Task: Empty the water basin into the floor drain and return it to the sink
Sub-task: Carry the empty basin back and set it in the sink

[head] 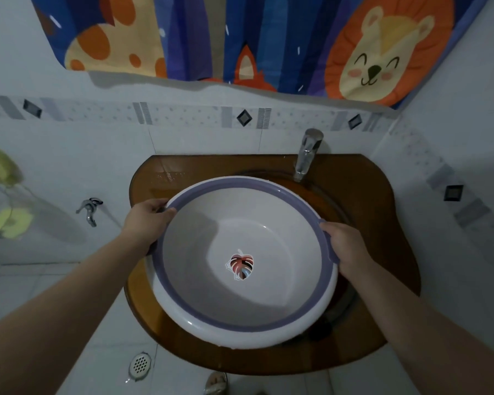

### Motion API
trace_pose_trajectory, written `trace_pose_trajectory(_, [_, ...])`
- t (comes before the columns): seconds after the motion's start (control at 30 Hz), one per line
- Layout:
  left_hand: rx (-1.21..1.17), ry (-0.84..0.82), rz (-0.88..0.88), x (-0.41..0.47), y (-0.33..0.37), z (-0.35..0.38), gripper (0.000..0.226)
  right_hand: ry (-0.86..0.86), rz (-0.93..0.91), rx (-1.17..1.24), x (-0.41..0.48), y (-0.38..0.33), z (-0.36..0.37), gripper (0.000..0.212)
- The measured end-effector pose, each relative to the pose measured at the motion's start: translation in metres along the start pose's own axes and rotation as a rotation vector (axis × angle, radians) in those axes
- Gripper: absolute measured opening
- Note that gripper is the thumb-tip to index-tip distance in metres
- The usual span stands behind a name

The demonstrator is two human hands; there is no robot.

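Note:
A round white basin [248, 303] with a purple rim and a leaf picture on its bottom sits over the amber glass sink [382, 252]. My left hand [149, 220] grips the rim on the left side. My right hand [345, 243] grips the rim on the right. The basin tilts slightly toward me, and I cannot tell whether water is in it. The round metal floor drain [139, 365] lies on the white tiles below the sink's left front edge.
A chrome tap [307, 155] stands at the sink's back right. A small wall faucet [89, 210] sticks out at the left. A colourful animal curtain [240, 38] hangs above. A sandalled foot [216, 382] shows under the sink's front edge.

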State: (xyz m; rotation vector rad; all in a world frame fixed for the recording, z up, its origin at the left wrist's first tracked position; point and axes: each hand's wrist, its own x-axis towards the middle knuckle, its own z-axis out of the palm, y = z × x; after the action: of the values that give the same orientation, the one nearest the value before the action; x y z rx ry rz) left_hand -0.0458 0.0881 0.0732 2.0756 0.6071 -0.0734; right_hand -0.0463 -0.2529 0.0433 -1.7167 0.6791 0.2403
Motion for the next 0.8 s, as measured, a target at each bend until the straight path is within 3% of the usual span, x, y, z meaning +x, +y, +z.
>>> trace_pose_trajectory(0.23, [-0.001, -0.027, -0.017, 0.024, 0.008, 0.036, 0.045, 0.085, 0.111, -0.087, 0.030, -0.007, -0.003, 0.038])
trace_pose_trajectory(0.33, [0.030, -0.047, -0.014, 0.035, 0.005, 0.052, 0.046, 0.095, 0.010, -0.162, 0.048, -0.004, -0.007, 0.034])
trace_pose_trajectory(0.4, [0.113, -0.060, 0.040, 0.040, 0.001, 0.062, 0.046, 0.108, -0.018, -0.224, 0.060, 0.001, -0.008, 0.031])
trace_pose_trajectory(0.53, [0.300, -0.080, 0.178, 0.046, -0.004, 0.081, 0.039, 0.242, 0.142, -0.407, 0.076, 0.004, -0.005, 0.040])
trace_pose_trajectory(0.8, [0.417, -0.177, 0.184, 0.062, -0.009, 0.113, 0.033, 0.245, -0.091, -0.537, 0.089, 0.025, -0.016, 0.038])
